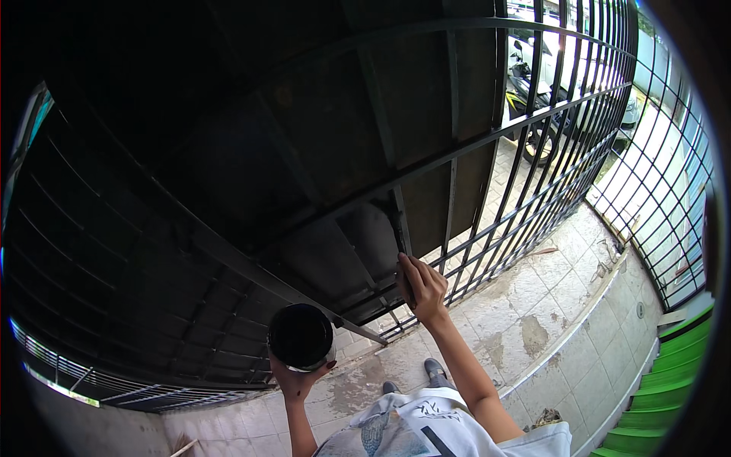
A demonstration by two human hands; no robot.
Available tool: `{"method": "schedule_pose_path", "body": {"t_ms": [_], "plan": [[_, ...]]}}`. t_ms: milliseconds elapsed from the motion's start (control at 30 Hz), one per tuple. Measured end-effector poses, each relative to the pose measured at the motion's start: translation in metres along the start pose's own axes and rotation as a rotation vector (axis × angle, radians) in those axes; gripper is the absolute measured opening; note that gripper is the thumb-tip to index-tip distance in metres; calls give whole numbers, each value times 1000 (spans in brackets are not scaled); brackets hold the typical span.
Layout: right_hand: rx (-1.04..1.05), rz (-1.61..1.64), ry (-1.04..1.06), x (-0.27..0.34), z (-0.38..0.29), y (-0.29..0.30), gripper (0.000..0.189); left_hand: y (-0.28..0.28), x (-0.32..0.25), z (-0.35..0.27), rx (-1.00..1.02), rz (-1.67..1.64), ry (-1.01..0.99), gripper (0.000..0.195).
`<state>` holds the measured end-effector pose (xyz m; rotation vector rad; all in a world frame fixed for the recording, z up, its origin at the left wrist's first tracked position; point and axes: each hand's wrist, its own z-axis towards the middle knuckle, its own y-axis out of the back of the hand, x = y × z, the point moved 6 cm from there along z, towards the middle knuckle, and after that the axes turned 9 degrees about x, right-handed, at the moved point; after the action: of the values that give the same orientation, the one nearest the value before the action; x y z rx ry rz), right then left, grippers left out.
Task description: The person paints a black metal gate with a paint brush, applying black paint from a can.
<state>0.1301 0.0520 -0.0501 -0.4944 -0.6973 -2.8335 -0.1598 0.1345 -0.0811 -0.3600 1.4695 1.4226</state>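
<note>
My right hand (422, 288) is closed around the handle of a dark paintbrush (395, 220), whose bristle end meets the sheet-metal panel of a black barred gate (365, 240) beside an upright bar. Around the brush the panel looks glossy black; farther right its surface is duller and brownish. My left hand (297, 377) holds a round can of black paint (301, 337) from below, mouth up, lower left of the brush. Small dark spots mark the left hand and wrist.
A stepped, tiled floor (514, 325) with stained patches lies beneath. Beyond the bars stand a motorcycle (537, 125) and a white vehicle. A wire mesh panel (657, 143) rises at right, above a green ribbed surface (657, 400). A wooden stick (184, 448) lies at lower left.
</note>
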Motion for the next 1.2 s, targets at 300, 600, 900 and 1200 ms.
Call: {"method": "schedule_pose_path", "body": {"t_ms": [300, 600, 900, 1200], "plan": [[30, -20, 116, 3, -1, 2, 30, 1, 3, -6, 5, -94, 2, 106], [387, -64, -165, -63, -130, -70, 33, 13, 6, -14, 18, -76, -18, 106], [178, 181, -297, -39, -58, -52, 27, 37, 31, -22, 73, -100, -29, 105], [56, 880, -415, -28, 16, -25, 17, 36, 22, -23, 51, -27, -86, 105]]}}
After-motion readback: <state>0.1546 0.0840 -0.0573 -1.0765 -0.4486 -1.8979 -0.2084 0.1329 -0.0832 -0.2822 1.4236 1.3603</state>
